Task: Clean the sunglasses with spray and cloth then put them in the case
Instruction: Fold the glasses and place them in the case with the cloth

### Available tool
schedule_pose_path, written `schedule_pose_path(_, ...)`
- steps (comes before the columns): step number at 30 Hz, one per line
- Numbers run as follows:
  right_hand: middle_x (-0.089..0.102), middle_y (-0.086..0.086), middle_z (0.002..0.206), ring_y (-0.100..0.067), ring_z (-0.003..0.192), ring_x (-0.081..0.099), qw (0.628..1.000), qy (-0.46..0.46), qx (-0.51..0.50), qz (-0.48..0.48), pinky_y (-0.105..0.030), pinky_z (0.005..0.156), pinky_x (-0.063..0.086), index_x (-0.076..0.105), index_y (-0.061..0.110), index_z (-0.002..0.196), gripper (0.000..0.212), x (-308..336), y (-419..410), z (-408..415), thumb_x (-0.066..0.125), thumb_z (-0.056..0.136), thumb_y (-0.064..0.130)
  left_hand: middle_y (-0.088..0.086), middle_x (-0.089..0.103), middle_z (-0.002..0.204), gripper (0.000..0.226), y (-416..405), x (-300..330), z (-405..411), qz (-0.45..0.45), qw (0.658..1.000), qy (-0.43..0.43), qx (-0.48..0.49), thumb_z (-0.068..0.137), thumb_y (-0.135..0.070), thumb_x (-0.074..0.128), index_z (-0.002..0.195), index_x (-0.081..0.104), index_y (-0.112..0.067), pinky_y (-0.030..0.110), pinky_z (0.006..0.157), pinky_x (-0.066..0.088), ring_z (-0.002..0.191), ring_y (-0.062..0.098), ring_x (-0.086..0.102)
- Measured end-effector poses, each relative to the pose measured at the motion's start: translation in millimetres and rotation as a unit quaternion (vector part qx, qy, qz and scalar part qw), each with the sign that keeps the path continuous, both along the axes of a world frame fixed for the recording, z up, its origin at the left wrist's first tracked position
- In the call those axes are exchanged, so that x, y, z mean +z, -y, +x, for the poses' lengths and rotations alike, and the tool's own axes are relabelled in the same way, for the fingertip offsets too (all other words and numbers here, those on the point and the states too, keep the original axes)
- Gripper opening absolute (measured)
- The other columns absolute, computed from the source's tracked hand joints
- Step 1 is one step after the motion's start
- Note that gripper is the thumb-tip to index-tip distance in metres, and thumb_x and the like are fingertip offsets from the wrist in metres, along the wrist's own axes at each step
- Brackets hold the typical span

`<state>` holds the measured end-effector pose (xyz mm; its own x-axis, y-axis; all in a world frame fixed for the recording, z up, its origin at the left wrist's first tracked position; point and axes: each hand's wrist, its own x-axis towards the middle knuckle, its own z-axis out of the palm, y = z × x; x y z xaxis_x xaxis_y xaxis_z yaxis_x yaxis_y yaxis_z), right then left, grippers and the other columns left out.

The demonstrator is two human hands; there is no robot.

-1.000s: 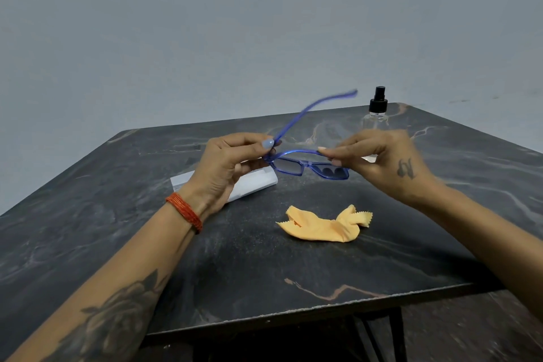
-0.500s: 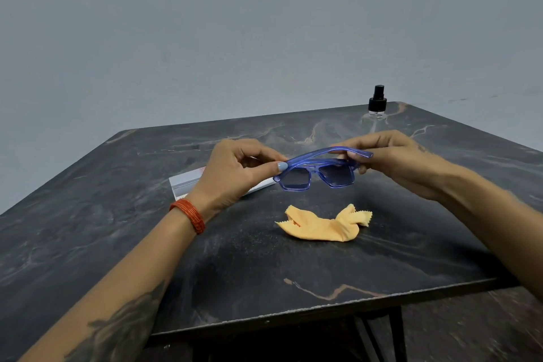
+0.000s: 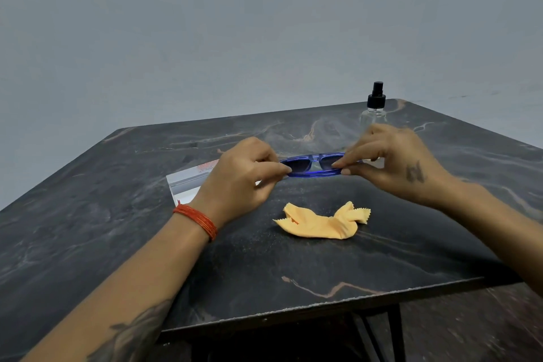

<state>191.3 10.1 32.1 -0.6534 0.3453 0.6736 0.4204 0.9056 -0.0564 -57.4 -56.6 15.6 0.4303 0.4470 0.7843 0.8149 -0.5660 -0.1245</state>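
Blue-framed sunglasses (image 3: 313, 164) folded, dark lenses, held level above table. Crumpled orange cloth (image 3: 321, 222) lies below them. Clear spray bottle (image 3: 372, 114), black nozzle — upright behind. White case (image 3: 188, 184) — flat, left.

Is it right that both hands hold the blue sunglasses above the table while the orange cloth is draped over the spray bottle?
Not quite. The head view shows the left hand and right hand holding the blue sunglasses above the table, but the orange cloth lies crumpled on the table, apart from the spray bottle standing behind.
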Motion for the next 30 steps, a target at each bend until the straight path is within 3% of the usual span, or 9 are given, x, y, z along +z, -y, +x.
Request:
schedule_pose_path(4, 0.072, 0.004, 0.072, -0.022, 0.062, 0.064, 0.989, 0.027, -0.015, 0.144, -0.024, 0.048, 0.046, 0.078, 0.019, 0.079, 0.01, -12.1, 1.4, 1.0, 0.071, 0.076, 0.012, 0.006, 0.061, 0.067, 0.013, 1.2, -1.9, 2.9, 0.011, 0.996, -0.093, -0.007, 0.079, -0.01, 0.061, 0.08, 0.074, -0.009, 0.026, 0.05, 0.043, 0.069, 0.016, 0.046)
schedule_pose_path(6, 0.073, 0.003, 0.073, -0.022, 0.063, 0.066, 0.979, 0.063, -0.005, 0.196, -0.025, 0.049, 0.049, 0.078, 0.017, 0.079, 0.016, -16.6, 1.2, 1.2, 0.063, 0.077, 0.011, 0.006, 0.061, 0.065, 0.008, 2.6, -1.5, 4.8, 0.011, 0.99, -0.142, 0.003, 0.073, -0.003, 0.069, 0.077, 0.073, -0.008, 0.022, 0.051, 0.037, 0.065, 0.02, 0.051)
schedule_pose_path(9, 0.073, 0.003, 0.073, -0.021, 0.06, 0.065, 0.967, 0.103, 0.006, 0.233, -0.023, 0.051, 0.048, 0.077, 0.015, 0.077, 0.016, -19.7, 1.3, 1.6, 0.065, 0.071, 0.006, 0.006, 0.061, 0.062, 0.007, 4.9, 0.0, 8.8, 0.017, 0.982, -0.188, 0.011, 0.068, -0.004, 0.075, 0.072, 0.073, -0.008, 0.02, 0.056, 0.027, 0.057, 0.023, 0.054)
schedule_pose_path(14, 0.073, 0.001, 0.071, -0.021, 0.059, 0.066, 0.967, 0.142, 0.018, 0.209, -0.026, 0.049, 0.052, 0.077, 0.015, 0.077, 0.015, -22.4, 4.2, 4.6, 0.065, 0.07, 0.012, 0.005, 0.061, 0.06, 0.007, 6.4, -2.7, 12.3, -0.006, 0.978, -0.207, 0.001, 0.073, -0.009, 0.065, 0.071, 0.072, -0.009, 0.023, 0.05, 0.036, 0.056, 0.023, 0.054)
schedule_pose_path(18, 0.073, 0.001, 0.071, -0.021, 0.056, 0.064, 0.966, 0.157, 0.022, 0.202, -0.024, 0.046, 0.05, 0.077, 0.015, 0.079, 0.03, -24.0, 5.7, 5.0, 0.047, 0.08, 0.018, 0.004, 0.062, 0.062, 0.008, 6.0, -5.2, 11.9, -0.037, 0.977, -0.21, -0.001, 0.071, -0.008, 0.064, 0.069, 0.071, -0.009, 0.027, 0.049, 0.044, 0.062, 0.024, 0.055)
schedule_pose_path(26, 0.071, -0.002, 0.07, -0.022, 0.055, 0.064, 0.967, 0.158, 0.023, 0.197, -0.027, 0.042, 0.05, 0.076, 0.013, 0.077, 0.034, -22.1, 9.5, 4.8, 0.043, 0.08, 0.018, 0.007, 0.062, 0.068, 0.005, 15.4, -1.7, 14.3, -0.101, 0.975, -0.197, 0.005, 0.067, -0.008, 0.066, 0.069, 0.07, -0.007, 0.023, 0.042, 0.044, 0.053, 0.023, 0.056)
schedule_pose_path(30, 0.071, -0.002, 0.07, -0.023, 0.055, 0.064, 0.969, 0.162, 0.016, 0.184, -0.026, 0.041, 0.049, 0.077, 0.014, 0.079, 0.034, -21.7, 11.0, 4.3, 0.043, 0.08, 0.018, 0.009, 0.059, 0.073, 0.01, 19.8, 0.9, 16.6, -0.124, 0.976, -0.179, 0.008, 0.063, -0.002, 0.077, 0.069, 0.07, -0.008, 0.027, 0.038, 0.043, 0.051, 0.022, 0.053)
